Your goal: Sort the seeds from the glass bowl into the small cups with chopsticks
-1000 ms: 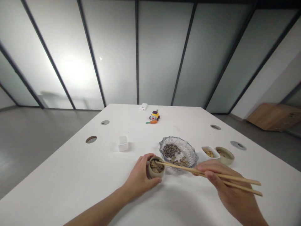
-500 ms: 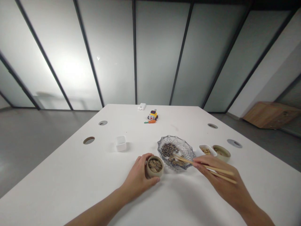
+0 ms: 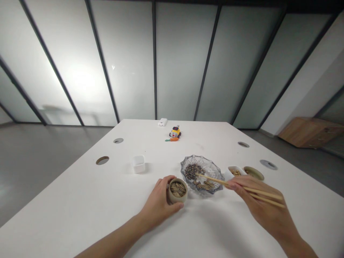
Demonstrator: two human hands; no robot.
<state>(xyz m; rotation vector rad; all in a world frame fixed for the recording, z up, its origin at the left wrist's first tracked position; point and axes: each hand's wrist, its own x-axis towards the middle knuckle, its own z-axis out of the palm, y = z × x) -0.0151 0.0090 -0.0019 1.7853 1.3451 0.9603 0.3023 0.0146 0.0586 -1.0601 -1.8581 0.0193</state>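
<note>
My left hand [image 3: 161,199] is wrapped round a small beige cup [image 3: 172,200] filled with striped sunflower seeds [image 3: 177,189]. The cup is beside a scalloped glass bowl [image 3: 212,166]. In that bowl, dark seeds [image 3: 192,171] lie in a pile at the left, and striped seeds [image 3: 204,185] lie along its near side. A pair of wooden chopsticks [image 3: 215,179] is in the grip of my right hand [image 3: 266,208], which is right of the bowl. Their tips reach over the bowl near the dark seeds; I cannot make out anything between them.
Beyond my right hand are a white dish [image 3: 233,170] with light pieces and a beige-green bowl [image 3: 255,173], both partly hidden. A clear square container [image 3: 139,165] stands left. Farther back are a yellow toy car [image 3: 175,132], an orange carrot-shaped item [image 3: 173,139] and a white device [image 3: 162,122].
My right hand has shifted right, and the chopstick tips have moved slightly left and up, from the striped seeds towards the dark ones. My left hand stays on the cup.
</note>
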